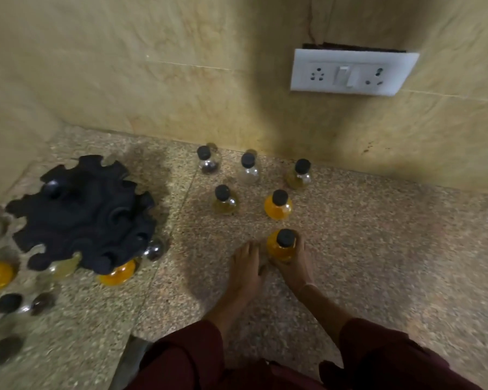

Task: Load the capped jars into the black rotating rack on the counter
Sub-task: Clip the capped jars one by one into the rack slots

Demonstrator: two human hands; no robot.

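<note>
Our right hand [292, 263] is wrapped round the nearest orange jar [282, 247], upright on the counter [378, 249], left hand [245, 268] open and empty beside it, rack [82, 212] well off to the left, five more jars beyond.

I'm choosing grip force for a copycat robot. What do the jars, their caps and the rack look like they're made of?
Jars: clear and glossy, contents showing through; glass or hard plastic, can't tell.
Caps: matte black, probably plastic.
Rack: matte black with moulded notches, likely plastic.
The right hand grips one jar.
</note>
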